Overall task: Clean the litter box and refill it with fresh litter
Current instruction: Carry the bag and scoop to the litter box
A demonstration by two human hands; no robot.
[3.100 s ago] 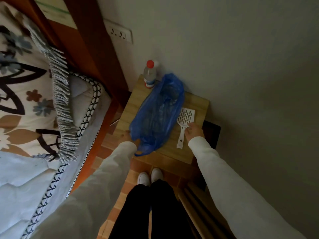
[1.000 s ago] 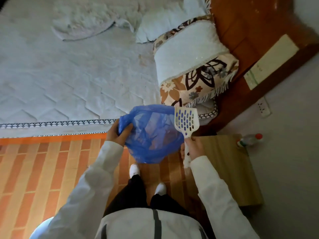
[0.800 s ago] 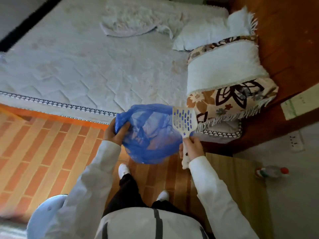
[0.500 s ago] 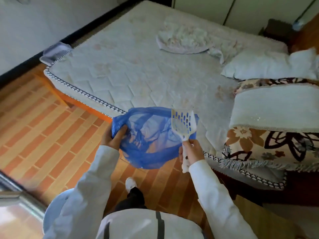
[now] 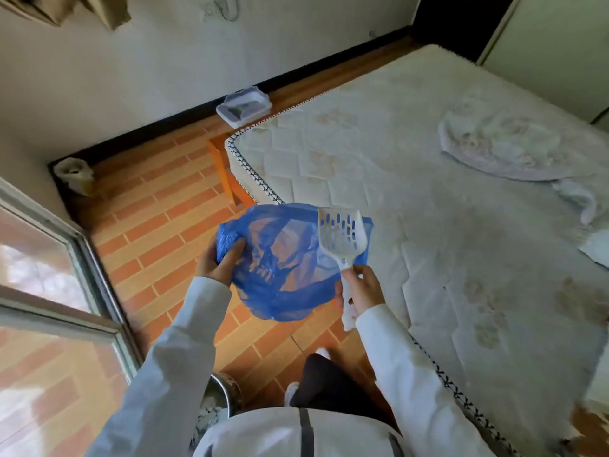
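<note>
A blue plastic bag (image 5: 283, 268) hangs open in front of me, held between both hands. My left hand (image 5: 219, 262) grips its left rim. My right hand (image 5: 361, 288) grips the handle of a white slotted litter scoop (image 5: 341, 237) and also holds the bag's right edge. The scoop's head points up and away from me, in front of the bag. A white litter box (image 5: 244, 107) sits on the floor by the far wall, past the corner of the bed.
A large mattress (image 5: 445, 206) fills the right side, with crumpled cloth (image 5: 501, 146) on it. Brick-patterned floor (image 5: 158, 219) runs ahead on the left. A glass door frame (image 5: 85, 258) stands at left. A sack (image 5: 74, 174) sits in the far corner. A round pot (image 5: 216, 404) is near my feet.
I lifted the bag and scoop off the small wooden table, then turned left; the view swung from the bedside across the bed to the floor and far wall. Both grips are unchanged.
</note>
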